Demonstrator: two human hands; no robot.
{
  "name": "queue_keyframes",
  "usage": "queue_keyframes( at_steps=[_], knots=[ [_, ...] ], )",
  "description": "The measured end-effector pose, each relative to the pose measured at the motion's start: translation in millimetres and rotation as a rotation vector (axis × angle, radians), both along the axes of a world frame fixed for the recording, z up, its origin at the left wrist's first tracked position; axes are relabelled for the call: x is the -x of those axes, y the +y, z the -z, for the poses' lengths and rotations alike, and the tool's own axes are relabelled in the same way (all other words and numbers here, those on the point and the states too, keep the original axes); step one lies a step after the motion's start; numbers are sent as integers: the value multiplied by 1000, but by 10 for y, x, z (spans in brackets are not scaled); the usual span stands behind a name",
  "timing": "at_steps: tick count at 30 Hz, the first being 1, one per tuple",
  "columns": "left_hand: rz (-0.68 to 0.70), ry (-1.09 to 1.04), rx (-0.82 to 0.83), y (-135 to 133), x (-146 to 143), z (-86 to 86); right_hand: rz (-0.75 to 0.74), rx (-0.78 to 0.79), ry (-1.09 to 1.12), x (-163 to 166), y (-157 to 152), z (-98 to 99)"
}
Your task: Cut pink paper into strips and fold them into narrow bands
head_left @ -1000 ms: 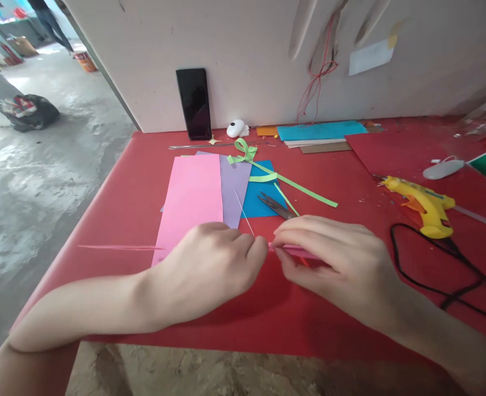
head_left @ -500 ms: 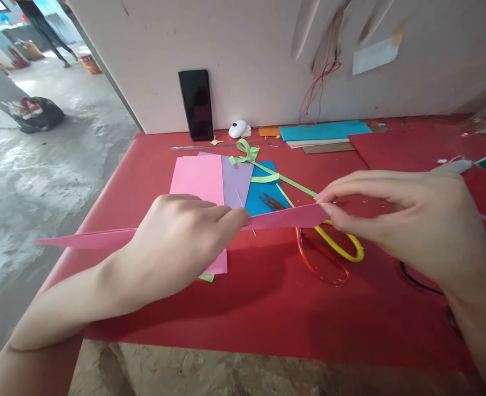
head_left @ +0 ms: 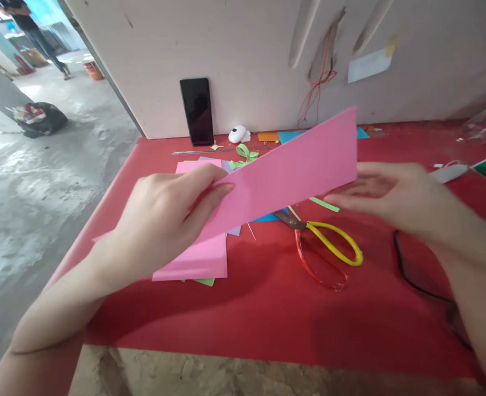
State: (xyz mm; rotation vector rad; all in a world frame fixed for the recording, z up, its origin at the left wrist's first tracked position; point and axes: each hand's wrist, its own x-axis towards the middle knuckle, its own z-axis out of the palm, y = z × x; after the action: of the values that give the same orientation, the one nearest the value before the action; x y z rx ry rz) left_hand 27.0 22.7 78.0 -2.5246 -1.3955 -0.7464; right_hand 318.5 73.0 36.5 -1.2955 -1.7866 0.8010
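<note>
My left hand (head_left: pixel 166 217) is closed on a long pink paper strip (head_left: pixel 288 168), which is lifted above the red table (head_left: pixel 267 308) and tilted up to the right. My right hand (head_left: pixel 385 195) hovers just behind and below the strip's right end, fingers stretched out and slightly blurred, holding nothing that I can see. Under the strip lie a pink sheet (head_left: pixel 195 261), a purple sheet and a blue sheet, partly hidden. Scissors (head_left: pixel 323 250) with one red and one yellow handle lie on the table below my right hand.
A black phone (head_left: pixel 197 111) leans on the back wall beside a small white object (head_left: pixel 238 134). Green paper ribbon (head_left: pixel 245 154) and coloured sheets lie near the wall. A black cable (head_left: pixel 411 278) runs at the right. The table's left edge drops to a concrete floor; a person stands far off.
The pink strip has been raised and turned from edge-on to face-on. My right hand has let go of its end and opened. The left hand has kept its grip.
</note>
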Motion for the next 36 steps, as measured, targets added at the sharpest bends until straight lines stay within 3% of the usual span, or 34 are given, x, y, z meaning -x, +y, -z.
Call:
queue_keyframes(
  at_steps=[3,6,9,14,18,21,25,28,31,36],
  knots=[
    [102,-193,279,109,-103,99,-343,251,234,328,-137,48],
    [147,-290,527,178,-196,213,-454,333,394,533,-259,86],
    [166,-268,659,221,-246,316,-338,338,494,567,-305,147],
    [262,-269,708,231,-257,435,-144,317,310,526,-301,257],
    [282,-220,798,188,-249,418,-131,310,316,529,-292,315],
    [337,-355,954,210,-205,390,-102,317,462,521,-247,336],
    [195,-759,1147,298,-159,424,-37,319,602,490,-163,322],
    [71,-909,1242,326,-191,441,-25,321,614,473,-130,314],
    [100,-957,1277,309,-267,437,-10,338,604,483,-129,322],
    [56,-812,1261,252,-402,507,57,464,647,552,-158,358]
  ],
)
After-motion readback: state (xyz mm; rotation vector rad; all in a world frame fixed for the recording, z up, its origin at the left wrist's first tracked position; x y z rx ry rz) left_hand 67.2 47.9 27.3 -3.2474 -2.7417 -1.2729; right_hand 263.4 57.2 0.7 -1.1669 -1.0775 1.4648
